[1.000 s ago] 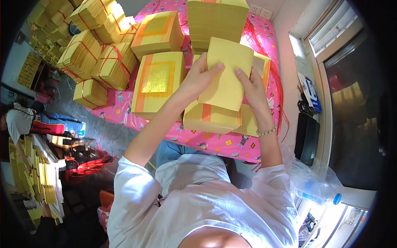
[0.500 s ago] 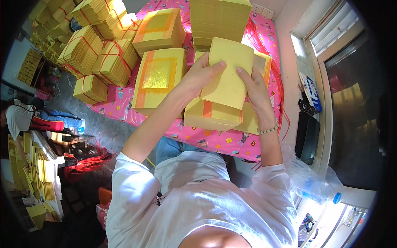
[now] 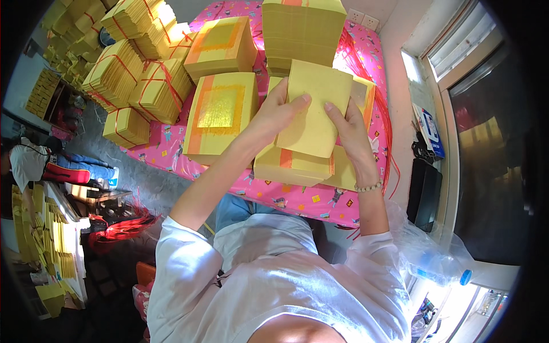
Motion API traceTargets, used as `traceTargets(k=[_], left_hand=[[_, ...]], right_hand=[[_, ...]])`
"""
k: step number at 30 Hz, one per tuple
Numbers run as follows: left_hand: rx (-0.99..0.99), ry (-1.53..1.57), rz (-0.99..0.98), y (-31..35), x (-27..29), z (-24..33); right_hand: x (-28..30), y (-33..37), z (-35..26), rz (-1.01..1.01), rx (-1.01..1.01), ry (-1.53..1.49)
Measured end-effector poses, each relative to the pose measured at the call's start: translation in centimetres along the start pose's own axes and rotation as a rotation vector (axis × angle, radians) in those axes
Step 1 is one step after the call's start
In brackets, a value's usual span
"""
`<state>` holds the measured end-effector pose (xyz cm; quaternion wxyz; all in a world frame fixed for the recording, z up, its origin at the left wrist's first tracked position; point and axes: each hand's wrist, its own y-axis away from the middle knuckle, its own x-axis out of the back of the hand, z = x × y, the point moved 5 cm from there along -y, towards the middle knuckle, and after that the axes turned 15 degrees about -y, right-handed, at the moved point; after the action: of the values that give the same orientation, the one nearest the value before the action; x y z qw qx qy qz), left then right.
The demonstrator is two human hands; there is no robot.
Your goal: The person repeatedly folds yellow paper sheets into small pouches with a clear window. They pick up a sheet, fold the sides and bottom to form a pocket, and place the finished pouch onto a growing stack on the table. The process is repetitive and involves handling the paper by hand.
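Between my two hands is a stack of yellow paper sheets [image 3: 315, 117], tilted and raised over another paper stack [image 3: 291, 166] with an orange stripe. My left hand [image 3: 284, 108] grips its left side, thumb lying on the top face. My right hand [image 3: 350, 123] holds the right side the same way, a bead bracelet on that wrist. The fingers beneath the sheets are hidden. To the left sits a stack with a gold foil square [image 3: 219, 111], and a similar stack [image 3: 220, 43] lies behind it. A tall paper stack [image 3: 303, 37] rises just beyond my hands.
Bundles tied with red string [image 3: 160, 86] crowd the left end of the pink patterned table [image 3: 246, 186]. Loose red strings [image 3: 384, 108] hang along its right edge by the wall. A plastic bottle [image 3: 440, 268] lies at lower right. Another person [image 3: 34, 163] bends over papers at far left.
The held paper stack has dipped slightly and its lower edge has shifted a little left. Both hands keep their hold, and the whole view has moved slightly.
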<state>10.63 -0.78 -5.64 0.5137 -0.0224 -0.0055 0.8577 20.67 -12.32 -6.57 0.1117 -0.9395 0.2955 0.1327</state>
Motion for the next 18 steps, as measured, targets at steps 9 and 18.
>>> traceTargets(k=[9,18], left_hand=[[-0.330,-0.055,0.108,2.3,-1.2,0.3],[-0.341,-0.147,0.109,3.4,-1.9,0.5]], right_hand=[[-0.8,1.9,-0.6,-0.005,0.145,0.014],[-1.0,3.8,-1.6,0.006,0.192,0.034]])
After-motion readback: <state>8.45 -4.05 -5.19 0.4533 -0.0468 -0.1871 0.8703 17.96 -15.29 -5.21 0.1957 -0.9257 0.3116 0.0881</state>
